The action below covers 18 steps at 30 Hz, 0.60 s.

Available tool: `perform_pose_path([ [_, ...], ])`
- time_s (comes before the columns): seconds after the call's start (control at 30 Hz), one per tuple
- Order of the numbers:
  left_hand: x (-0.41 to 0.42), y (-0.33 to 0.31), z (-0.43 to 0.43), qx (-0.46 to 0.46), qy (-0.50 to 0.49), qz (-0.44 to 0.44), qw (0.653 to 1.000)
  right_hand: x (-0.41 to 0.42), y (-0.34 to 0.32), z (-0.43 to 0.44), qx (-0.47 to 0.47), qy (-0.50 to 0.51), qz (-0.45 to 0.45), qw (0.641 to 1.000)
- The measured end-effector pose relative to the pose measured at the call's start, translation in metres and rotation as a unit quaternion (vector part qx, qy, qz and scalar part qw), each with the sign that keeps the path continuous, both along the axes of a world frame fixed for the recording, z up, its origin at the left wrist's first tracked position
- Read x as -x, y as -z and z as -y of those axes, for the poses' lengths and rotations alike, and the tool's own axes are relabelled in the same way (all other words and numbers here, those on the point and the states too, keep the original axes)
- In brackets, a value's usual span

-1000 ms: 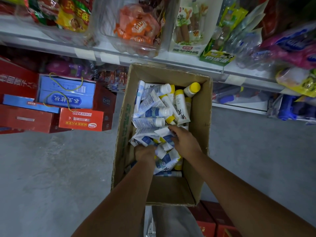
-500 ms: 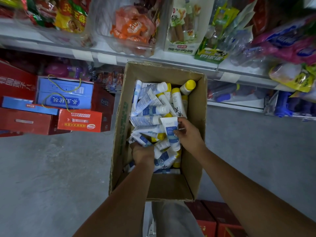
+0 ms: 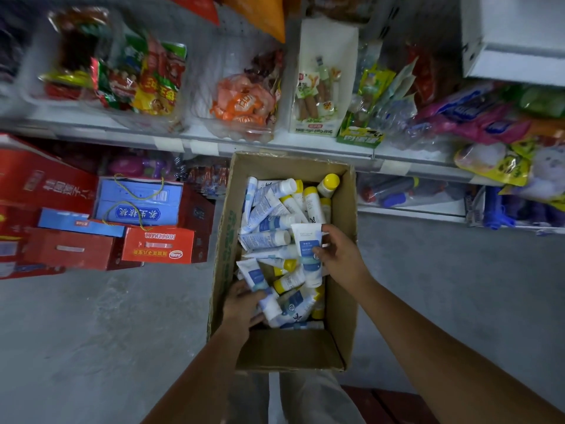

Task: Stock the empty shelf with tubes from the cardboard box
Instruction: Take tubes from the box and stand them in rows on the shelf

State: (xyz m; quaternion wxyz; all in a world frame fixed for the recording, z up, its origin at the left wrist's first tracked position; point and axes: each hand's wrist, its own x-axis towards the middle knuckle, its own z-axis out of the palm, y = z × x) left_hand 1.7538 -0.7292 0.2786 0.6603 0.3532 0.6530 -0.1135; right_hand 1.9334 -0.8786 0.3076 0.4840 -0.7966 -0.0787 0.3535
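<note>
From the head camera we look straight down into the open cardboard box [image 3: 224, 240], which sits on the grey floor [image 3: 91, 332] with its far end tucked against the lower shelf [image 3: 275, 142]. Inside, a loose pile of tubes [image 3: 269, 215] fills the far and middle part of the box, white bodies with blue labels and white or yellow caps lying every which way.

And both hands are in there! The right hand [image 3: 342, 255] is at the right wall of the box, thumb and fingers pinching a white tube with a blue panel [image 3: 307, 240], held just above the pile with its flat crimped end pointing far. The left hand [image 3: 241, 307] is down at the near left corner, fingers curled round another blue-labelled tube [image 3: 260, 283] that slants up toward the far left.

To the left of the box we see stacked red cartons [image 3: 159, 249] and a blue carton with yellow cord handles [image 3: 137, 203]. On the shelf above, clear bins hold orange snack packs [image 3: 241, 102].
</note>
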Motion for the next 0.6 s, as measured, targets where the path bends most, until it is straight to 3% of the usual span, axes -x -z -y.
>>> perform_pose_path([
  [0.27, 0.014, -0.064, -0.028, 0.020, 0.075, 0.144, 0.986, -0.019, -0.058, 0.009, -0.028, -0.003, 0.025, 0.999],
  [0.6, -0.051, -0.158, -0.052, 0.040, 0.132, 0.300, 0.944, -0.042, -0.145, 0.026, -0.050, 0.048, 0.071, 0.995],
])
